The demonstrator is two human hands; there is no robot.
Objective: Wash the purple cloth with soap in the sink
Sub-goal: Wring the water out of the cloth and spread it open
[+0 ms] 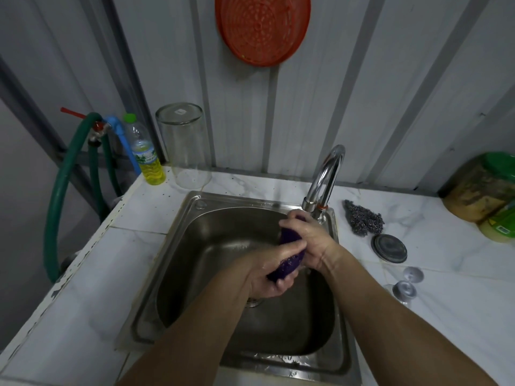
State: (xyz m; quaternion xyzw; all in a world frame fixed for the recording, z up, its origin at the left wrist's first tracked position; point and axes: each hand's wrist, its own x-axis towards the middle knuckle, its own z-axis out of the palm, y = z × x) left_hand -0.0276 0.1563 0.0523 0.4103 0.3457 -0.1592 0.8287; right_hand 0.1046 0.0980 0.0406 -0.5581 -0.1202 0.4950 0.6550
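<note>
Both hands at work over a stainless steel sink [172,263], gripping a purple cloth [289,259] bunched into a dark, nubbly roll. Left hand [267,277] curled under and around the lower end, thumb across the top; right hand [309,240] wrapped over the upper end, just below the spout. Cloth held in the air above the basin, near the drain, weave coarse and mesh-like, wet sheen on the skin around it. Curved chrome faucet [326,174] rising from the sink's back right corner. On the white marble-patterned tile counter [92,288]: a plastic bottle [145,154] with green cap and yellow liquid, label too small to read; an upturned clear glass jar [186,146] with a small pale sticker on its base, unreadable; a grey steel-wool scourer [362,220], tangled and shiny; a round dark metal lid [388,248] lying flat; two clear suction cups [408,282]. At far right, a large jar [479,188] with a green lid, contents yellowish, print not legible. Orange perforated plastic strainer [262,29] hung on the ribbed grey metal wall. Green rubber hose [60,196] looped from a red-handled tap at left.
</note>
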